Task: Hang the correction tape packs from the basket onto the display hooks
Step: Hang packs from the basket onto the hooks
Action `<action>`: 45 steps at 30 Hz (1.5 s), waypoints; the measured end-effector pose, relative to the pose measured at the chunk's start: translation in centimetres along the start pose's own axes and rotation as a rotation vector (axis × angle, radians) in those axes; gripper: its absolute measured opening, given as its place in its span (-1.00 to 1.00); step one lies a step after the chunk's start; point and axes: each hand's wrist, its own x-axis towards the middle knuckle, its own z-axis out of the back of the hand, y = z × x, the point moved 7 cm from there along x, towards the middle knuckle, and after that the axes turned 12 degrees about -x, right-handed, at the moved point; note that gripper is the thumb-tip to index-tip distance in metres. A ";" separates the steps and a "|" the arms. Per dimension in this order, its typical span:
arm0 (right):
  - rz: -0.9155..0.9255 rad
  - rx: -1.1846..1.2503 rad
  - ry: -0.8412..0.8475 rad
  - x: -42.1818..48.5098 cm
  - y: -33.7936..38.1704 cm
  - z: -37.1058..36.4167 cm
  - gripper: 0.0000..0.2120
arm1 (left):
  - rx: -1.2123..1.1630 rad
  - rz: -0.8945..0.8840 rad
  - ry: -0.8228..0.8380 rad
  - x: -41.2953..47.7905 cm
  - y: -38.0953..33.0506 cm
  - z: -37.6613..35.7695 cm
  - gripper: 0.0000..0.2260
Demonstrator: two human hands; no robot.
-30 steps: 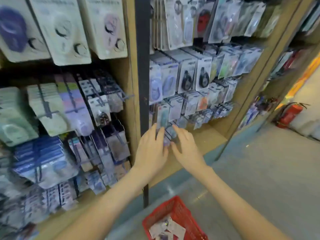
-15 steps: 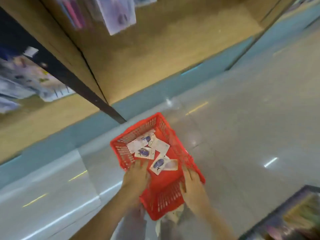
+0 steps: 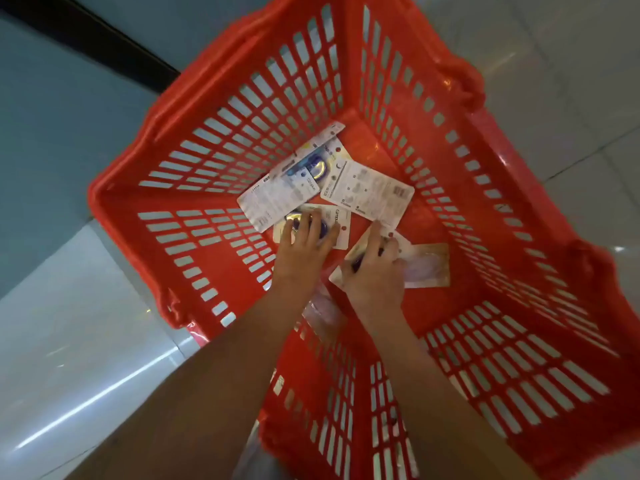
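The red plastic basket (image 3: 242, 140) fills the view from above. Several correction tape packs lie on its floor: two white card backs (image 3: 370, 192) (image 3: 273, 199) and one face-up with a blue tape (image 3: 313, 164). My left hand (image 3: 304, 240) rests with spread fingers on a blue-tape pack (image 3: 341, 223). My right hand (image 3: 374, 268) grips another pack (image 3: 337, 277) by its edge, its blue tape showing between thumb and fingers. A pale pink pack (image 3: 429, 265) lies just right of that hand. No display hooks are in view.
The basket stands on a glossy grey tiled floor (image 3: 554, 64). The shelf unit's teal base (image 3: 52, 116) and a black upright post (image 3: 86, 32) run along the upper left. Basket handle hinges (image 3: 464, 81) stick up on the rim.
The view dropped from the shelf to the basket and closed in on it. Both hands moved from the hooks down inside the basket onto the packs.
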 end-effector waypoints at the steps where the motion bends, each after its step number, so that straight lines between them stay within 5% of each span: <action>1: -0.011 -0.007 -0.003 0.0 0.1 -0.4 -0.21 | 0.022 -0.024 -0.019 0.6 0.1 -0.8 -0.50; 5: -0.018 0.025 0.052 -0.4 0.2 -0.9 -0.37 | 0.058 -0.128 -0.135 1.8 -0.2 0.3 -0.47; 9: -0.081 -0.009 0.177 -1.7 -1.6 -0.6 -0.31 | -0.042 -0.158 -0.092 0.7 -0.6 2.5 -0.41; 17: -0.135 -0.081 0.176 -1.9 -0.5 -1.2 -0.17 | -0.185 -0.023 -0.020 -2.2 1.1 3.4 -0.41; 28: -0.080 -0.054 0.206 -4.5 -1.4 0.3 -0.20 | -0.554 0.088 -0.240 -4.0 0.7 7.5 -0.38; 33: 0.008 0.192 -0.007 -9.0 -0.2 11.2 -0.29 | -0.922 0.142 -0.263 -10.6 0.8 14.8 -0.41; 39: 0.091 0.498 -0.126 -18.4 2.0 31.3 -0.38 | -1.570 0.206 -0.363 -20.6 2.8 29.1 -0.20; 45: 0.379 0.623 -0.150 -27.4 7.5 48.5 -0.39 | -1.912 0.109 -0.349 -30.1 4.4 44.1 -0.43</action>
